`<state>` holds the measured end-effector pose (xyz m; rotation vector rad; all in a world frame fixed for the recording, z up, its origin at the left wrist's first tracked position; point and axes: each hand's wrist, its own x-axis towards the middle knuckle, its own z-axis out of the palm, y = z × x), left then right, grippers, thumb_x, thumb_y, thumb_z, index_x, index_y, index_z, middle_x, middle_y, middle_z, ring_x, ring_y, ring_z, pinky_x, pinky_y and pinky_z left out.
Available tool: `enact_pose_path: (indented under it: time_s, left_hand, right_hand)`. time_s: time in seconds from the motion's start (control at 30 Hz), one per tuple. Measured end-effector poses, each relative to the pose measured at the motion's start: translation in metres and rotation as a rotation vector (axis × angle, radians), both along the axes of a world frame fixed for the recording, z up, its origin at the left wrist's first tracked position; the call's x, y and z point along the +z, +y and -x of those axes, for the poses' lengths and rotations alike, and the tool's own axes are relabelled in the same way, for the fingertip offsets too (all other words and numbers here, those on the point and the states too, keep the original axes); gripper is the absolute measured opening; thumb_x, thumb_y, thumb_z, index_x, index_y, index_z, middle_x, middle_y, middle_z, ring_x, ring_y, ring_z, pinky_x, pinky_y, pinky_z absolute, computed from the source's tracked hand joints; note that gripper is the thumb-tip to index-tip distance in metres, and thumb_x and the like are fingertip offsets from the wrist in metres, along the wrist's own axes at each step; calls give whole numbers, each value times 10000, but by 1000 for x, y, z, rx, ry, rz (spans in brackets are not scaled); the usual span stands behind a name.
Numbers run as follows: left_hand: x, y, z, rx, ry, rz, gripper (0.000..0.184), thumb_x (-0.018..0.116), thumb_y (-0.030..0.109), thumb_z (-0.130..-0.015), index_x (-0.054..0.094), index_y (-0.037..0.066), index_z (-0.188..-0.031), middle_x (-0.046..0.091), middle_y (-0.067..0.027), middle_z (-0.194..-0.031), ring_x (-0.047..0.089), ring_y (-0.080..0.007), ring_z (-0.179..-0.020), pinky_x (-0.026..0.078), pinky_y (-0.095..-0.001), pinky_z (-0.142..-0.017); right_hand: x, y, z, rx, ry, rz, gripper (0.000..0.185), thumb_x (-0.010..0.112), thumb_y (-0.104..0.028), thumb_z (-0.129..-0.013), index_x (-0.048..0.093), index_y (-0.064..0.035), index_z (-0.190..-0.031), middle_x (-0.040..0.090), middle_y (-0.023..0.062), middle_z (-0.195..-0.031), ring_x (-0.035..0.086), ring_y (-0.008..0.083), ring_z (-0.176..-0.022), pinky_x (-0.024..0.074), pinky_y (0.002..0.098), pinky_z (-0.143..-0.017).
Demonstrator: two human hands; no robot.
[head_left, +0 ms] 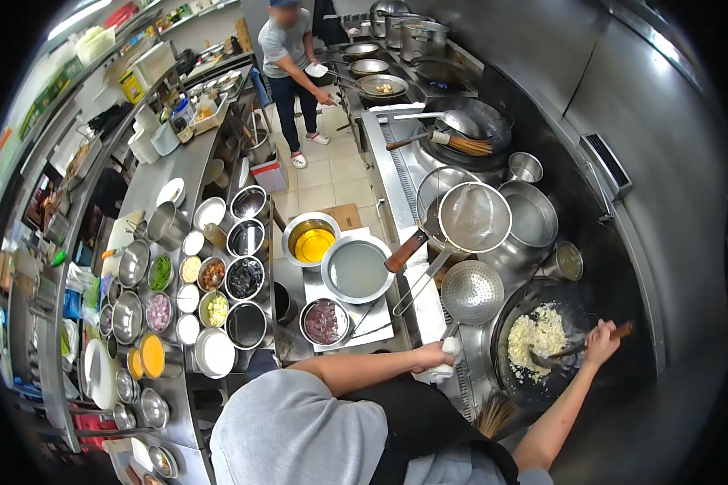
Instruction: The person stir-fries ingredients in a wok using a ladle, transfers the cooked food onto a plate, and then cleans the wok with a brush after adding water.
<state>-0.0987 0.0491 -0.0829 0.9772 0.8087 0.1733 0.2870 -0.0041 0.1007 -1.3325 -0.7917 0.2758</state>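
Note:
My right hand (601, 345) is closed around the wooden handle (621, 331) of a metal wok ladle (570, 351). The ladle's head is in the dark wok (505, 380), among pale yellow, fried-rice-like food (538, 335). My left hand (430, 357) grips a folded white cloth (447, 360) at the wok's left side. Whether the cloth wraps a wok handle is hidden. Just beyond that hand lies a round perforated skimmer (472, 291), its handle running toward the cloth. Steam seems to blur the wok's right side.
A fine mesh strainer (476, 217) rests over a pot. A bowl of cloudy water (357, 270), a pot of yellow oil (312, 242) and a bowl of dark red food (324, 322) stand left of the stove. A bamboo brush (493, 416) lies near me. Another person (287, 69) stands farther back.

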Motion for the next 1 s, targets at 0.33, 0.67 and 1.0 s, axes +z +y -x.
enact_pose_path:
  time_s: [0.33, 0.67, 1.0]
  left_hand:
    - [-17, 10, -16, 29, -43, 11, 487, 734, 184, -680, 618, -18, -1107, 661, -118, -971, 629, -206, -828, 512, -347, -720]
    - [132, 74, 78, 343, -173, -428, 463, 763, 256, -717, 631, 34, -1101, 679, -90, -973, 641, -199, -885, 508, -354, -803]
    - [97, 501, 280, 710, -1410, -93, 273, 499, 177, -898, 582, 44, -1122, 657, -88, -884, 644, -227, -726, 552, -409, -652]
  right_hand:
    - [-30, -15, -30, -283, 17, -181, 335, 558, -69, -903, 384, -130, -623, 347, -15, -489, 336, 80, -372, 283, 250, -370]
    - [-58, -23, -20, -253, -10, -150, 374, 547, -90, -917, 346, -131, -603, 341, -7, -478, 339, 95, -380, 283, 267, -396]
    - [-49, -12, -28, -270, 58, -169, 371, 570, -77, -904, 354, -138, -608, 359, -7, -483, 348, 93, -390, 305, 266, -403]
